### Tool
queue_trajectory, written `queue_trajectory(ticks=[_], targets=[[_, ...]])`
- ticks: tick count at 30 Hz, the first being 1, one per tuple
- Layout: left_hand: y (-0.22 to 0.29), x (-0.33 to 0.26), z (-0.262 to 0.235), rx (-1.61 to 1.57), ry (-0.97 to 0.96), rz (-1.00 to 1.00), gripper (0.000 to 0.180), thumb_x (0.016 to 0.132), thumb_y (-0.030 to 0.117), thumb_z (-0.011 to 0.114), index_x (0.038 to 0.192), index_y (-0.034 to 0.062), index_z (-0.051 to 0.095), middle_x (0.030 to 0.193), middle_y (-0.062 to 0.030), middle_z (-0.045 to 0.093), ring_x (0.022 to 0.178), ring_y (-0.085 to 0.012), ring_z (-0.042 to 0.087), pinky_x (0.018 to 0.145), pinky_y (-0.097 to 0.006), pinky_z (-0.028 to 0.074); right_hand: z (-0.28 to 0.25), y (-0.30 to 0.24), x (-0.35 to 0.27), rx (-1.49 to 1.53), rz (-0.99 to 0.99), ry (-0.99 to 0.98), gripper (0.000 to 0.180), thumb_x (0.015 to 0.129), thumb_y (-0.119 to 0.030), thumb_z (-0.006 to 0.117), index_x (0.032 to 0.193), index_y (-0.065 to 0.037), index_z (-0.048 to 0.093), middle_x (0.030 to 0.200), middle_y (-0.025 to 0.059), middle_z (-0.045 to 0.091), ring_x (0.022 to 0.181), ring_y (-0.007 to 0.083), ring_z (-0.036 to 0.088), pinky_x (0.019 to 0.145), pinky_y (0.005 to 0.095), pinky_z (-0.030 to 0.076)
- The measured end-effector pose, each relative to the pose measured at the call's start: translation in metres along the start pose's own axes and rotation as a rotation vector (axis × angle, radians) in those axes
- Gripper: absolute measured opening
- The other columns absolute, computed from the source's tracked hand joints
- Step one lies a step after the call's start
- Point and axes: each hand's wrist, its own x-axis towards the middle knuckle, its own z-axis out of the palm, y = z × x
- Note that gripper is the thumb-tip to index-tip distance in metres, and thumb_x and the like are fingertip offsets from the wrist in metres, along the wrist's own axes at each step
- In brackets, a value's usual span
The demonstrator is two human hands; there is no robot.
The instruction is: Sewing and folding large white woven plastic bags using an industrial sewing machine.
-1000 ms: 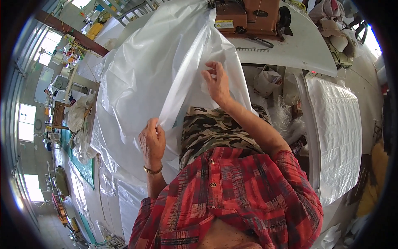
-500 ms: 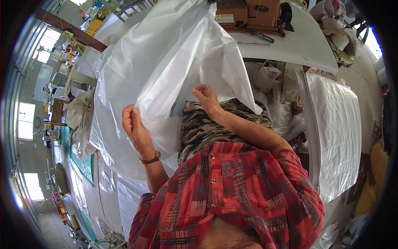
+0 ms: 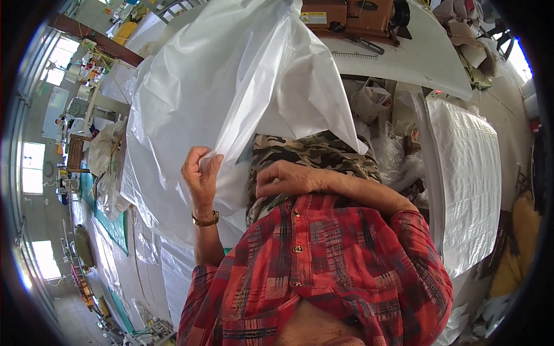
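A large white plastic sheet [image 3: 173,109] hangs in folds from the sewing machine down over my left side and lap. My left hand [image 3: 201,176], a watch on its wrist, pinches a folded edge of it between thumb and fingers. My right hand [image 3: 284,180] is closed in front of my waist, over the camouflage trousers [image 3: 311,151]. Its fingers curl inward, and whatever they may hold is hidden. A pointed corner of the sheet lies beyond the right hand, apart from it.
A brown sewing machine [image 3: 363,20] stands on the pale worktable [image 3: 415,63], with a dark slim hand tool [image 3: 366,44] in front. A stack of folded white sheets [image 3: 464,184] is at right. Crumpled clear plastic [image 3: 395,158] lies below the table. Green sheeting [image 3: 109,222] is at left.
My right hand has come down from the sheet's folds toward my waist. My left hand has shifted slightly right, still gripping the sheet, whose gathered fold has swung right.
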Motion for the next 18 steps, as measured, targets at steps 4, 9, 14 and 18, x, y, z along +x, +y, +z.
queue_trajectory(ticks=[4, 9, 14, 18], targets=[[0.011, 0.007, 0.003, 0.082, -0.007, -0.108, 0.020, 0.087, 0.013, 0.069, 0.076, 0.0002, 0.058, 0.065, 0.0050, 0.049, 0.067, -0.0041, 0.042, 0.059, -0.020, 0.035, -0.039, 0.086, 0.030, -0.102, 0.115, 0.791, 0.041, 0.085, -0.026, 0.068, 0.110, 0.005, 0.060, 0.102, 0.0166, 0.065, 0.095, 0.0221, 0.061, 0.085, 0.0340, 0.047], [0.033, 0.016, 0.008, -0.268, 0.153, -0.181, 0.028, 0.094, 0.017, 0.061, 0.071, 0.0042, 0.051, 0.067, 0.0075, 0.042, 0.066, -0.0039, 0.033, 0.059, -0.020, 0.028, -0.068, 0.080, 0.089, 0.476, -0.189, 1.163, 0.042, 0.085, -0.025, 0.067, 0.114, 0.004, 0.059, 0.104, 0.0133, 0.066, 0.095, 0.0221, 0.062, 0.083, 0.0336, 0.049], [0.040, 0.032, -0.005, -0.251, 0.249, -0.139, 0.038, 0.094, 0.018, 0.060, 0.065, 0.0082, 0.036, 0.066, 0.0075, 0.030, 0.064, -0.0049, 0.026, 0.057, -0.022, 0.023, -0.042, 0.067, 0.060, 0.552, -0.179, 0.804, 0.030, 0.087, -0.023, 0.067, 0.102, 0.003, 0.065, 0.093, 0.0071, 0.067, 0.088, 0.0143, 0.062, 0.080, 0.0281, 0.049], [0.016, 0.025, -0.013, -0.233, 0.137, -0.173, 0.037, 0.094, 0.017, 0.060, 0.066, 0.0080, 0.038, 0.066, 0.0075, 0.032, 0.065, -0.0044, 0.026, 0.056, -0.022, 0.023, -0.002, 0.000, -0.009, 0.237, 0.001, -0.027, 0.019, 0.090, -0.022, 0.065, 0.090, -0.003, 0.069, 0.084, 0.0021, 0.068, 0.084, 0.0099, 0.061, 0.082, 0.0275, 0.048]])
